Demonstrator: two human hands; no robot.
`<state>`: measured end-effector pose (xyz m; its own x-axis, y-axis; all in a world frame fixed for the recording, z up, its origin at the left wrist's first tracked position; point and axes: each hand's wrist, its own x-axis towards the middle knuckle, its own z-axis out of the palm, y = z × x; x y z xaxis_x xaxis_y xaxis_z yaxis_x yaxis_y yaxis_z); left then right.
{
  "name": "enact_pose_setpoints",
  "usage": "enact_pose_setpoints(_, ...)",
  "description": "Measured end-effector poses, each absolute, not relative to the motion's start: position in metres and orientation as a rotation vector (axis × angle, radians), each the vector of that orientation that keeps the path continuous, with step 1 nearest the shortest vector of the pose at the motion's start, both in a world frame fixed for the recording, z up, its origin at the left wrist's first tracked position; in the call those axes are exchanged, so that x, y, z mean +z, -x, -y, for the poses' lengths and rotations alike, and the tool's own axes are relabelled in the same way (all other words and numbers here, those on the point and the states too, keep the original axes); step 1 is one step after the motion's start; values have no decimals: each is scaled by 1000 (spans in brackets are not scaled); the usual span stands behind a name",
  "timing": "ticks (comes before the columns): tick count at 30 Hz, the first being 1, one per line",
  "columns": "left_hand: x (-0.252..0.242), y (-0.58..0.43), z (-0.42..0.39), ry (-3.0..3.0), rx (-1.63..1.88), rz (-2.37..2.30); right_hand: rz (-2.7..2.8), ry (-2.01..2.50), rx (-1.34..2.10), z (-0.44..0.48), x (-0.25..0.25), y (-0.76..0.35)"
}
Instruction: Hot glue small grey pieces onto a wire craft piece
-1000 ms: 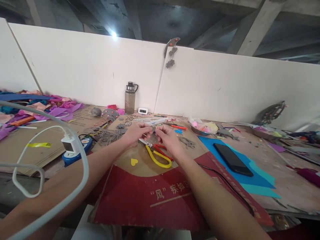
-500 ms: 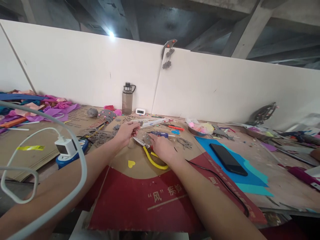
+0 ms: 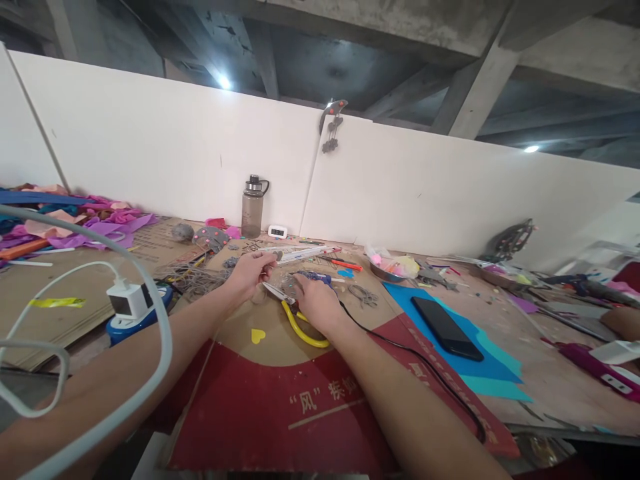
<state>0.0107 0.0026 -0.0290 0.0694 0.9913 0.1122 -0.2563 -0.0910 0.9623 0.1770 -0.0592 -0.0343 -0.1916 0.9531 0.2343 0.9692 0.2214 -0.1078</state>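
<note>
My left hand is raised a little over the cardboard mat, fingers pinched on a small grey felt piece. My right hand lies lower and to the right, its fingers curled round a blue glue gun. The gun's black cord trails back along my forearm. Yellow-handled scissors lie on the mat just under and left of the right hand, beside another grey felt cut-out. A yellow felt heart rests near them.
A black phone lies on blue sheets to the right. A water bottle stands by the white partition. On the left are a white charger with a looping cable and heaped coloured felt. Another person's hand shows at the right edge.
My hands have parted: the left kept the small grey piece and lifted slightly, the right dropped to the mat and closed round the blue glue gun. The camera tilted up.
</note>
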Motion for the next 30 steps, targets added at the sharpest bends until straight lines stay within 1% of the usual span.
enact_pose_setpoints(5, -28, -11, -1, -1119, 1329, -916, 2264, 1803, -14, 59, -35, -178)
enact_pose_setpoints(22, -25, -11, 0, -1078, 1327, -929, 2299, 1731, 31, 46, -28, -174)
enact_pose_setpoints(24, -23, -11, 1, -1089, 1319, -935, 2221, 1669, 52, 48, -25, -177)
enact_pose_setpoints(28, -20, -13, 4, -1188, 1267, -937, 1916, 1343, 270, 54, -21, -189)
enact_pose_setpoints(30, -19, -15, 7, -1275, 1229, -961, 1796, 1272, 347, 55, -22, -193)
